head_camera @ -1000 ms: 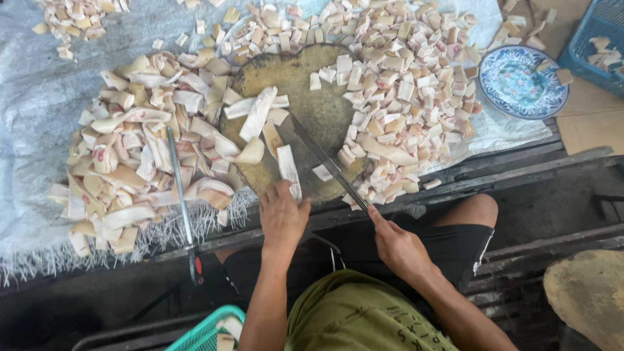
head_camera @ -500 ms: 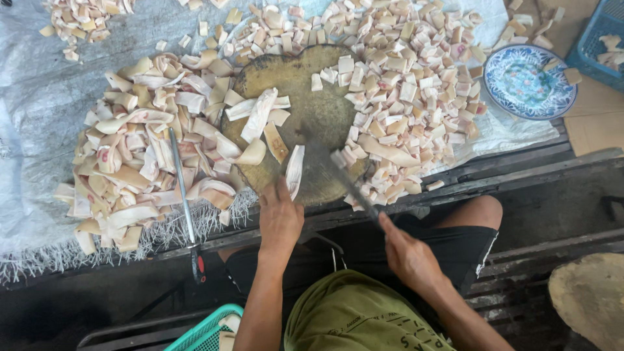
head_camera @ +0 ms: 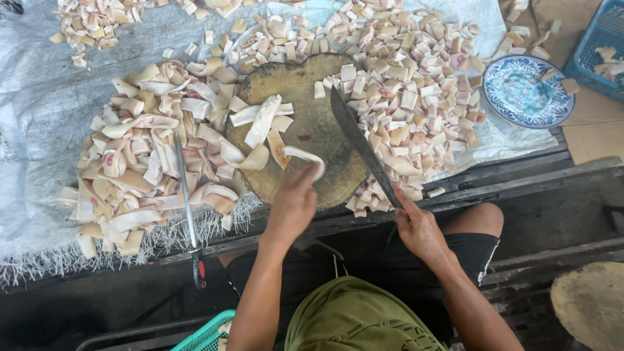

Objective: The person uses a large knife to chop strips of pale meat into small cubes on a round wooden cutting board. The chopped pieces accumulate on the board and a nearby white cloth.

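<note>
My left hand (head_camera: 296, 201) grips a pale curved strip of meat (head_camera: 305, 156) at the near edge of the round wooden chopping block (head_camera: 305, 120). My right hand (head_camera: 418, 227) holds the handle of a long dark cleaver (head_camera: 361, 144), whose blade lies across the right part of the block, to the right of the strip. A few more long strips (head_camera: 263, 120) lie on the block's left side.
A heap of uncut strips (head_camera: 146, 169) lies left of the block, cut square pieces (head_camera: 406, 97) to its right, all on a grey plastic sheet (head_camera: 52, 97). A sharpening steel (head_camera: 187, 205) rests on the left heap. A blue patterned plate (head_camera: 526, 91) and blue crate (head_camera: 601, 49) sit far right.
The left hand has lifted the strip and curled it at the block's near edge. The cleaver has moved right, away from the strip.
</note>
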